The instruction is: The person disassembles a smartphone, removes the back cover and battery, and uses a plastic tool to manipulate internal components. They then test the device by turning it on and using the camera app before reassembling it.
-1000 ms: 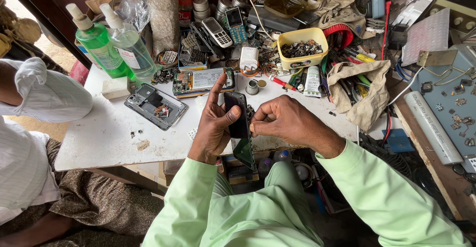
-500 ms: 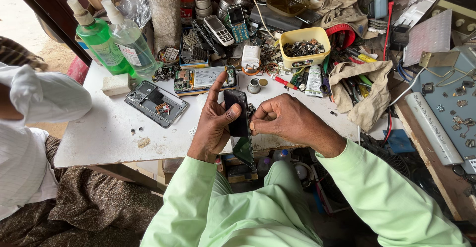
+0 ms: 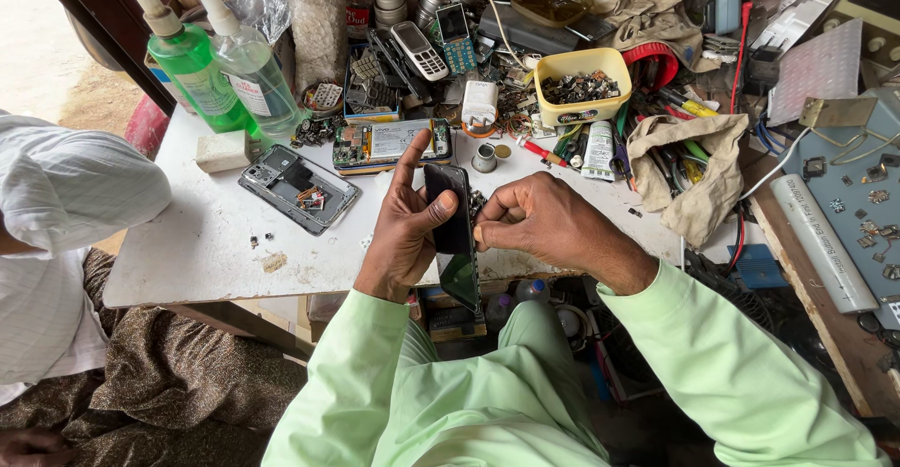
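Surface: cluttered white worktable (image 3: 187, 251)
Left hand (image 3: 405, 228): fingers wrapped around dark phone (image 3: 454, 237), index raised
Right hand (image 3: 539, 223): fingertips pinched at phone's edge
Nearby: opened phone body (image 3: 298, 188)

White worktop (image 3: 202, 251), opened phone (image 3: 298, 188), spray bottles (image 3: 225, 64), yellow tub (image 3: 581, 84)

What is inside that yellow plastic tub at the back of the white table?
The yellow plastic tub holds a heap of small dark parts, too small to identify. The heap hides the tub's bottom and anything lying beneath it.
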